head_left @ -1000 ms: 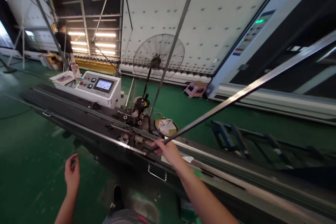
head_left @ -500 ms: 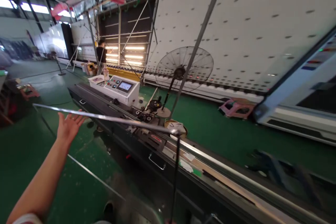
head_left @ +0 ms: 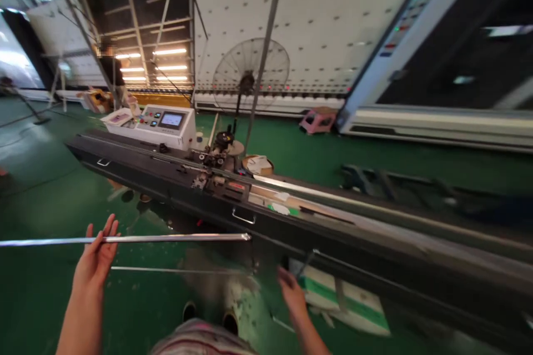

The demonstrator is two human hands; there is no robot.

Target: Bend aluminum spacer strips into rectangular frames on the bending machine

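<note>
A long, thin silver metal bar (head_left: 179, 238) lies almost level across the lower left, in front of the black machine. My left hand (head_left: 96, 255) holds it, thumb crossing the front and fingers behind; the bar's left part runs out of view. A bent corner ends it on the right, and a second thin rod (head_left: 175, 270) shows lower down, apparently part of the same frame. Lower right of centre, my right hand (head_left: 292, 291) is blurred beside the machine's front. Its fingertips are smeared, and whether they grip anything is unclear.
The long black machine bench (head_left: 166, 188) crosses the view, carrying a white control box (head_left: 172, 122). Behind stand a fan (head_left: 247, 82) and a pink stool (head_left: 318, 120). White-and-green packs (head_left: 341, 297) lie below the bench. Another person (head_left: 111, 69) stands at the far left.
The view has swung right and down. The metal bar has gone from slanted to nearly level and sits lower. My left hand's thumb now crosses it, and my right hand has come into view.
</note>
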